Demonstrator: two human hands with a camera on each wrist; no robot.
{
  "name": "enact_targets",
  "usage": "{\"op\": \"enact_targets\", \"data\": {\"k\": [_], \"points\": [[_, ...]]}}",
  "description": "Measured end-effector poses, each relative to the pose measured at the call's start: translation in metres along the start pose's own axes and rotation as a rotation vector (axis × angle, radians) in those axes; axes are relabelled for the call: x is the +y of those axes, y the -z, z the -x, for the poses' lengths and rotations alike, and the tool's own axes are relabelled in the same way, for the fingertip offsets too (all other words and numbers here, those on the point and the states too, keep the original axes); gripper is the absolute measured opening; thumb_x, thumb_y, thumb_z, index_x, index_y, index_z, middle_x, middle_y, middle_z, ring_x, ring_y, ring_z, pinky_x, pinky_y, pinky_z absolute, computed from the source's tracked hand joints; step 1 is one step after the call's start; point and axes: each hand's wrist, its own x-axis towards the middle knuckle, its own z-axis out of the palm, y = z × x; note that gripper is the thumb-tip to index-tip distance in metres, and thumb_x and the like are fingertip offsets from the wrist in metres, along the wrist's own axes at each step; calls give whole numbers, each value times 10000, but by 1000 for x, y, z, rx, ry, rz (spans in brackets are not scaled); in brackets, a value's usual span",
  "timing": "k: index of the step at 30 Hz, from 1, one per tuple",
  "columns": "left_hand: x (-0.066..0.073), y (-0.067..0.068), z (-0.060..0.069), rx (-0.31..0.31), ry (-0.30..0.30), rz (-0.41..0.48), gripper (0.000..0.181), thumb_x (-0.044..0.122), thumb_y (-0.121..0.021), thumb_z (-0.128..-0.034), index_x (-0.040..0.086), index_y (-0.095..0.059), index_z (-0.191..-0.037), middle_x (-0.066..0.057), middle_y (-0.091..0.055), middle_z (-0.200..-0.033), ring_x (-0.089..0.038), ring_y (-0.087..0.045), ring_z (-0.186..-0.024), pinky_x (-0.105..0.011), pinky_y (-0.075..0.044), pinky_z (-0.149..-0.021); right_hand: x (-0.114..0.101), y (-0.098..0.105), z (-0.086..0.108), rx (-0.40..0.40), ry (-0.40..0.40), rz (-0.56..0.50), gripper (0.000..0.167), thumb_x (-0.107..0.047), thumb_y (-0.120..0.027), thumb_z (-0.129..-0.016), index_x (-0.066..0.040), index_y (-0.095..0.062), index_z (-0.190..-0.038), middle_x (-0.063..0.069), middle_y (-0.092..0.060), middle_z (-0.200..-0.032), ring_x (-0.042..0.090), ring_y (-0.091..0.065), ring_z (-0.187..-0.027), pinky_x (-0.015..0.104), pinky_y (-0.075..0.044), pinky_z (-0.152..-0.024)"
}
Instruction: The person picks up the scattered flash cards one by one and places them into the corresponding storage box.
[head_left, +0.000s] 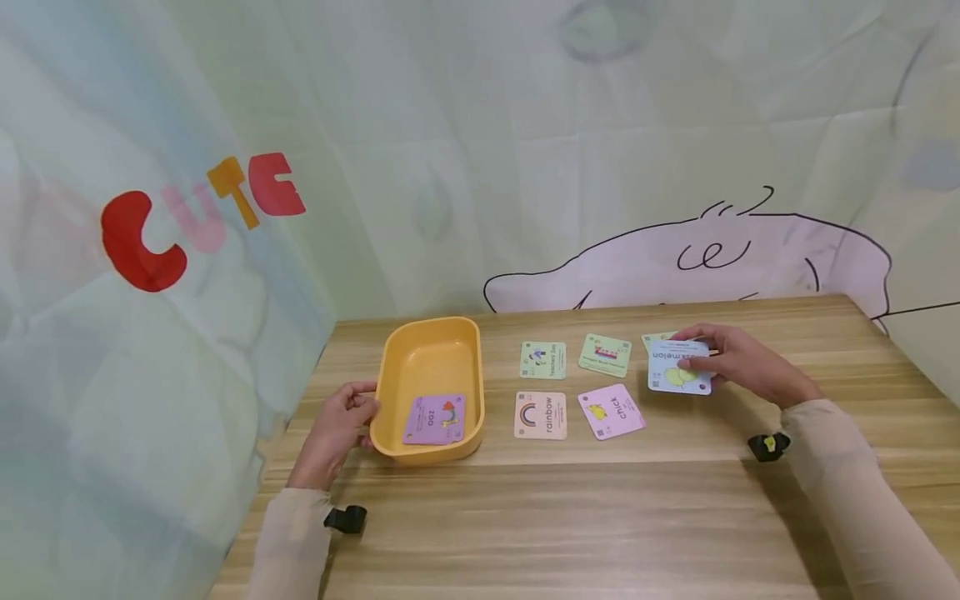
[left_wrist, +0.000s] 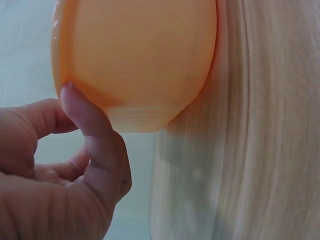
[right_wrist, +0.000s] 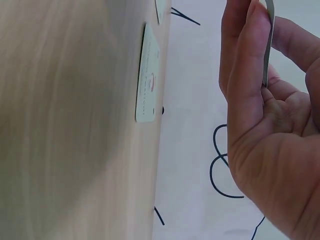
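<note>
My left hand (head_left: 337, 429) grips the left edge of a yellow tray (head_left: 480, 392); in the left wrist view the thumb of that hand (left_wrist: 85, 150) lies against the tray's wall (left_wrist: 145, 60). A purple "zoo" card (head_left: 435, 419) lies inside the tray. With thumb and fingers my right hand (head_left: 746, 362) pinches a blue card picturing green melons (head_left: 667, 379), held above the table over a green card (head_left: 651, 339) it partly hides. The right wrist view shows that held card (right_wrist: 269, 47) edge-on in the hand (right_wrist: 270, 120).
Between tray and right hand lie a "Teachers' Day" card (head_left: 543, 360), a green card with a red-and-blue picture (head_left: 604, 356), a rainbow card (head_left: 541, 416) and a chick card (head_left: 611, 412). A printed curtain (head_left: 420, 167) hangs behind the wooden table (head_left: 525, 525).
</note>
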Motion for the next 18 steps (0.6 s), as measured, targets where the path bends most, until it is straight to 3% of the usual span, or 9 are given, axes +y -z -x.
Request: {"op": "enact_targets", "data": {"k": [18], "points": [[-1, 1, -1, -4, -15, 14, 396, 132, -519, -1050, 36, -464, -1431, -101, -500, -1078, -221, -562, -858, -302, -561, -602, -32, -17, -18, 14, 33, -2, 533, -277, -740, -936, -97, -541, -1397, 197, -589, -1260, 249, -648, -918, 349, -594, -707]]}}
